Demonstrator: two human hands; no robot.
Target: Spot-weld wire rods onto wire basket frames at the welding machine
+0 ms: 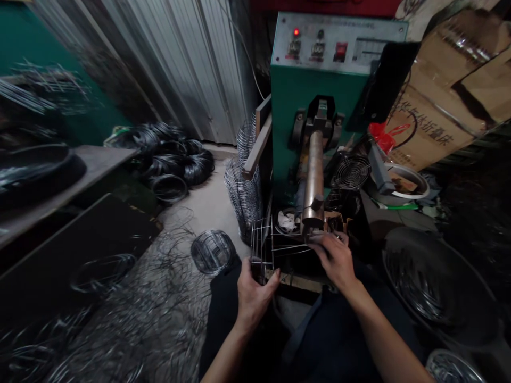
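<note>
My left hand [254, 295] is closed around the lower end of a small wire rack [262, 242], thumb and fingers on its two sides. From the rack, thin wires run right toward my right hand [334, 259]. That hand is bent with its fingers together, right under the lower end of a thick metal cylinder [314, 175]. What its fingertips grip is hidden. The cylinder juts from a green machine [287, 122], which looks like a spot welder. Its panel [339, 42] has a lit red lamp and a red switch.
Left of the machine stands a tall stack of wire rings [244, 186]. A round wire grid [213, 251] and loose wire scraps [159, 303] lie on the floor. Wire coils [171, 154] are piled farther back. At right are a dark round basin [443, 287], a bowl [419, 186] and a cardboard box [451, 106].
</note>
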